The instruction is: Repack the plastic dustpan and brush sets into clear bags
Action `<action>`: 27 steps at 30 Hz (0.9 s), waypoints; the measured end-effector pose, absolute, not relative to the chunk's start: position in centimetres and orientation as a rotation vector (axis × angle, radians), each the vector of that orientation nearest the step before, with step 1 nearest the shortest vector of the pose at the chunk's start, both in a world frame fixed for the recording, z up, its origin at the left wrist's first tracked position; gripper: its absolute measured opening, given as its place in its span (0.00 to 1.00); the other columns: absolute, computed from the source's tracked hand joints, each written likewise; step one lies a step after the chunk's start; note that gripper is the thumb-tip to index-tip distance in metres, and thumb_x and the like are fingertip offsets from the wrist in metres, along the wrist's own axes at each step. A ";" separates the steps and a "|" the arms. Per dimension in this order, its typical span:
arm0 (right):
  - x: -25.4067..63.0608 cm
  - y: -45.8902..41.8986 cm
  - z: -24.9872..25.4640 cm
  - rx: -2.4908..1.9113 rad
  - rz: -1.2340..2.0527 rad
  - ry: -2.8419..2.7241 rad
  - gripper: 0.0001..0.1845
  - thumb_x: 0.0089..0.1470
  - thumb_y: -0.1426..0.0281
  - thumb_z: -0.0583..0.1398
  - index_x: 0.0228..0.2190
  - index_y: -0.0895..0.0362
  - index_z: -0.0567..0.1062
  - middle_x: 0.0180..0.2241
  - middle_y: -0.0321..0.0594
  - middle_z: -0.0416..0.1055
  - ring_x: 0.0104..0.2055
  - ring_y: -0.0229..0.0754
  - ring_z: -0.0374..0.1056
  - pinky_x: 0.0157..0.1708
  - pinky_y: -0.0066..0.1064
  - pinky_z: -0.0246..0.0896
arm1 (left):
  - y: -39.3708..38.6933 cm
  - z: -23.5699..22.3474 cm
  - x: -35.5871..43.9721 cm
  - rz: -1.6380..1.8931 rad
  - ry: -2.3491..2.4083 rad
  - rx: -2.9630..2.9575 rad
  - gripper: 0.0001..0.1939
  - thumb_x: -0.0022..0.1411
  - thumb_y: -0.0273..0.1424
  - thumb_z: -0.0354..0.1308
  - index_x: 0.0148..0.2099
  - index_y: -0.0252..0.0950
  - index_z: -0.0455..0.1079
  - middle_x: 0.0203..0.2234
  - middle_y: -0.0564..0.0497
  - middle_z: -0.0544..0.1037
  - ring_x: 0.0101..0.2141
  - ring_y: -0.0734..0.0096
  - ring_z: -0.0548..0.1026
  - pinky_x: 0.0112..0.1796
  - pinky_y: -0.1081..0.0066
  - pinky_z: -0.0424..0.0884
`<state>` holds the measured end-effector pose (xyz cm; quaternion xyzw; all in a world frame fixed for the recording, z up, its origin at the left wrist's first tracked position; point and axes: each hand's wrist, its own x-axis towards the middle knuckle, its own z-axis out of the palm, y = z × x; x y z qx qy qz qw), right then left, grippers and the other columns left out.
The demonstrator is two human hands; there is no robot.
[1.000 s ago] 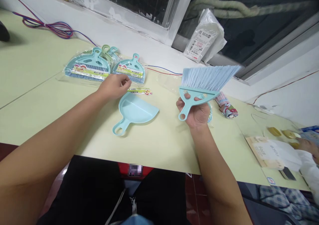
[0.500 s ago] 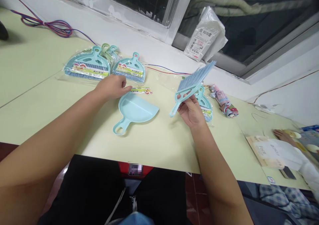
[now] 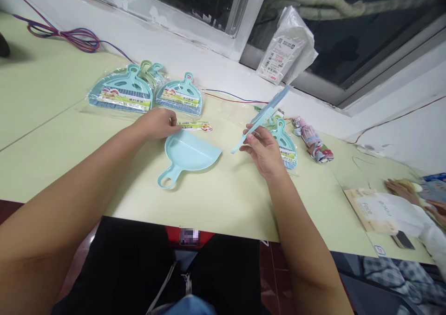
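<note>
My right hand (image 3: pixel 265 150) grips a light blue hand brush (image 3: pixel 262 116) above the table, its bristles pointing up and away and its narrow edge turned toward me. A matching dustpan (image 3: pixel 191 151) lies flat on the table, handle toward me. At the dustpan's far left edge my left hand (image 3: pixel 158 122) rests with fingers curled, beside the left end of a printed label card (image 3: pixel 195 126). Whether those fingers pinch anything is hidden. Behind the right hand lies a bagged dustpan-and-brush set (image 3: pixel 287 143).
More bagged sets (image 3: pixel 120 89) lie at the back left, beside another (image 3: pixel 179 94). A coiled cable (image 3: pixel 78 38) runs along the wall. A folded umbrella (image 3: pixel 313 141) lies to the right. Farther right are a tissue pack (image 3: pixel 369 210), a phone (image 3: pixel 403 240) and another person's hands (image 3: pixel 402 189).
The brush has been turned in my right hand, from showing its broad face to nearly edge-on. My left thumb has drawn in toward the fingers; the dustpan stays put.
</note>
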<state>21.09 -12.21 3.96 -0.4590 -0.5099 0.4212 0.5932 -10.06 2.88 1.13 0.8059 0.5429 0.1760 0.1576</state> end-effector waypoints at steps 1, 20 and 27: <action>21.0 -12.2 3.9 -1.082 0.946 -1.195 0.19 0.50 0.58 0.71 0.44 0.47 0.80 0.42 0.34 0.76 0.36 0.36 0.70 0.36 0.31 0.76 | 2.9 1.2 -10.1 0.507 1.536 2.309 0.12 0.49 0.44 0.64 0.29 0.42 0.72 0.28 0.48 0.80 0.31 0.56 0.76 0.29 0.64 0.63; 20.5 -13.7 3.8 -1.503 0.168 -1.902 0.19 0.66 0.58 0.58 0.52 0.54 0.79 0.48 0.46 0.77 0.40 0.46 0.71 0.42 0.40 0.69 | -0.2 3.1 -7.8 0.312 1.294 1.796 0.15 0.48 0.34 0.65 0.41 0.38 0.77 0.25 0.47 0.82 0.26 0.59 0.81 0.26 0.68 0.75; 19.7 -15.0 5.1 -1.504 0.175 -2.215 0.17 0.67 0.65 0.57 0.53 0.53 0.79 0.45 0.47 0.75 0.50 0.51 0.70 0.52 0.44 0.66 | -0.5 3.1 -7.5 0.144 1.123 1.534 0.10 0.46 0.32 0.66 0.33 0.36 0.74 0.35 0.41 0.85 0.34 0.58 0.84 0.35 0.67 0.79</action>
